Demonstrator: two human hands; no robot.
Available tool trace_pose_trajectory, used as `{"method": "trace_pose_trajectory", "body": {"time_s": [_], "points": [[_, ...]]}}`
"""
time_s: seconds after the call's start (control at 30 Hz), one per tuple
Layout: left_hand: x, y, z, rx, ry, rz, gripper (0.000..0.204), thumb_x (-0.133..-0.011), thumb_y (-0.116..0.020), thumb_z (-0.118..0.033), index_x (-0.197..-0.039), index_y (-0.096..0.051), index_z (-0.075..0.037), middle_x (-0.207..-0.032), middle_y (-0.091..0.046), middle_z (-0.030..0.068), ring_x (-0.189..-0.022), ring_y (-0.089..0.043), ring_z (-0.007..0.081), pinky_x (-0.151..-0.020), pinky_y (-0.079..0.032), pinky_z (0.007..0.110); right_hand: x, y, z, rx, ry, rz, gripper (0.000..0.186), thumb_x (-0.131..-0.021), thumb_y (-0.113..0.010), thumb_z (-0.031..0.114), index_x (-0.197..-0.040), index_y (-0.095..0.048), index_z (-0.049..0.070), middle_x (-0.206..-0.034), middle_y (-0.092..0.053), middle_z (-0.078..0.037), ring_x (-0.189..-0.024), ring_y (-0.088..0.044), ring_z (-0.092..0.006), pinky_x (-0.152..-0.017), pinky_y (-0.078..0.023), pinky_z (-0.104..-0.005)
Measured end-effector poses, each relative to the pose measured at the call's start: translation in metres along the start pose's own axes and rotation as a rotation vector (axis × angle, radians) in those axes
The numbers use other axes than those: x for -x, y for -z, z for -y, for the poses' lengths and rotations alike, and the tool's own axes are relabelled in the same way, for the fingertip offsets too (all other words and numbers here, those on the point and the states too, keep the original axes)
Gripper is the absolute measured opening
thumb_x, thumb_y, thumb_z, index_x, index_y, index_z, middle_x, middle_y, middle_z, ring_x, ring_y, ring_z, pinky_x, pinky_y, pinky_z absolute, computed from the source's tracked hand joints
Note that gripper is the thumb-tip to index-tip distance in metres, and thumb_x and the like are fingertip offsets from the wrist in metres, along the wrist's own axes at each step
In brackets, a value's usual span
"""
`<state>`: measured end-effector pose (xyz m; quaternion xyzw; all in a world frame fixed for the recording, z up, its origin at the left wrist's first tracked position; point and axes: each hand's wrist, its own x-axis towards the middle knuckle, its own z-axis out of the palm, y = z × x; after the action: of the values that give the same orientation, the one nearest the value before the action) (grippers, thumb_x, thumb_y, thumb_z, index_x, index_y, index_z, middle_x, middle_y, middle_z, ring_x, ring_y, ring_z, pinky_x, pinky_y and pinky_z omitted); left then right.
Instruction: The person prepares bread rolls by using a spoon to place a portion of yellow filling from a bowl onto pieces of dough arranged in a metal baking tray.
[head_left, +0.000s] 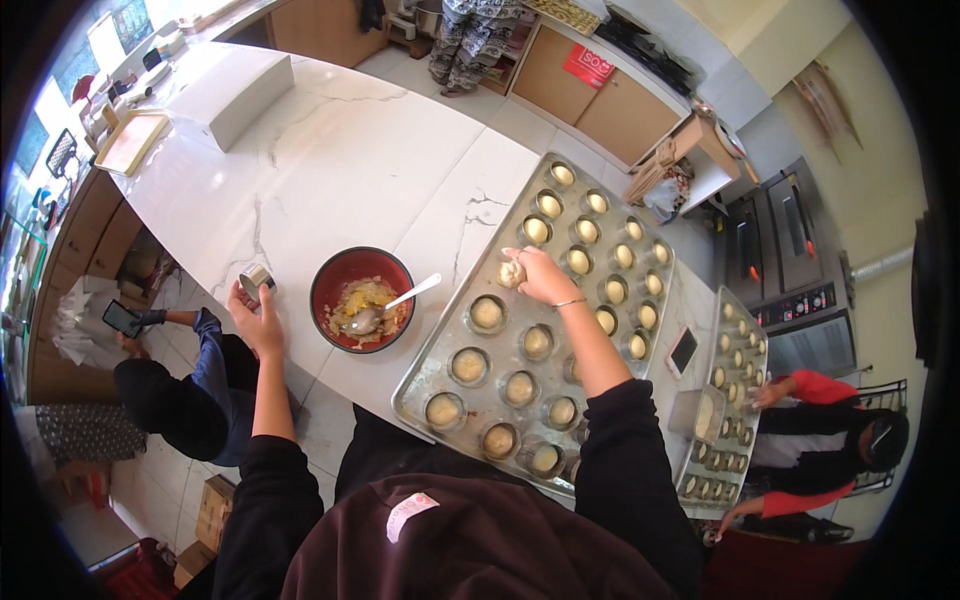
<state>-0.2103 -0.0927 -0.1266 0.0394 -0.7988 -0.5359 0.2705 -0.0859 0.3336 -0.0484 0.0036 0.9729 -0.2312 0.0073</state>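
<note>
Arms both outstretched over white counter [380, 170]. Left hand [258, 318] grasping small metal cup [256, 280] beside red bowl [361, 298]. Right hand [540, 275] pinching dough ball [511, 272] above baking tray [425, 385].

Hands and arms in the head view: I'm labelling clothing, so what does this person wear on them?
Both hands are bare. The right hand has a thin silver bracelet at the wrist. Dark maroon-black long sleeves are pushed up above the elbows, leaving both forearms uncovered.
</note>
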Motion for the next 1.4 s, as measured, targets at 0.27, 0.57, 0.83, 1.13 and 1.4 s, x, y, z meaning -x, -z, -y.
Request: {"method": "trace_pose_trajectory", "body": {"time_s": [0.27,0.57,0.83,1.13,1.4], "points": [[0.001,0.001,-0.002,-0.09,-0.031,-0.002,0.051,-0.079,-0.06,-0.023,-0.117,-0.042,0.005,-0.103,-0.048,0.0131,-0.084,-0.052,0.0173,-0.074,-0.044,0.028,-0.002,-0.014,0.041,0.247,-0.264,0.044,0.043,-0.065,-0.068,0.012,-0.105,-0.055,0.007,-0.094,-0.054,-0.017,-0.093,-0.053,-0.0303,-0.077,-0.046,-0.0343],[-0.002,0.0,0.0,-0.045,-0.024,0.007,0.051,-0.08,-0.06,-0.024,-0.117,-0.042,0.005,-0.103,-0.048,0.0138,-0.087,-0.052,0.0182,-0.075,-0.044,0.029,0.0,-0.009,0.01,-0.055,-0.017,-0.005,0.032,-0.064,-0.068,0.015,-0.093,-0.059,0.003,-0.091,-0.057,-0.015,-0.082,-0.056,-0.0321,-0.074,-0.047,-0.0374],[0.001,-0.005,-0.001,0.081,-0.009,0.01,0.051,-0.079,-0.06,-0.023,-0.117,-0.041,0.005,-0.103,-0.049,0.0139,-0.087,-0.053,0.0183,-0.075,-0.044,0.029,-0.006,-0.024,0.022,0.192,-0.127,-0.173,0.023,-0.065,-0.066,0.014,-0.085,-0.062,0.004,-0.089,-0.059,-0.009,-0.08,-0.056,-0.0298,-0.073,-0.046,-0.0367],[0.001,-0.002,-0.002,0.024,-0.011,0.006,0.049,-0.08,-0.06,-0.022,-0.117,-0.042,0.005,-0.104,-0.048,0.0133,-0.088,-0.052,0.0182,-0.075,-0.044,0.029,0.004,-0.007,0.015,0.079,0.154,-0.098,0.026,-0.066,-0.06,0.003,-0.091,-0.063,0.007,-0.091,-0.058,-0.009,-0.085,-0.053,-0.0295,-0.08,-0.045,-0.0342],[0.002,-0.005,0.007,0.018,-0.04,-0.016,0.047,-0.081,-0.06,-0.023,-0.117,-0.042,0.004,-0.101,-0.049,0.0104,-0.086,-0.051,0.0149,-0.074,-0.043,0.026,0.001,0.004,0.004,-0.016,0.07,0.148,0.047,-0.057,-0.062,-0.008,-0.101,-0.059,0.009,-0.102,-0.055,-0.007,-0.1,-0.05,-0.0267,-0.082,-0.045,-0.0317]]}}
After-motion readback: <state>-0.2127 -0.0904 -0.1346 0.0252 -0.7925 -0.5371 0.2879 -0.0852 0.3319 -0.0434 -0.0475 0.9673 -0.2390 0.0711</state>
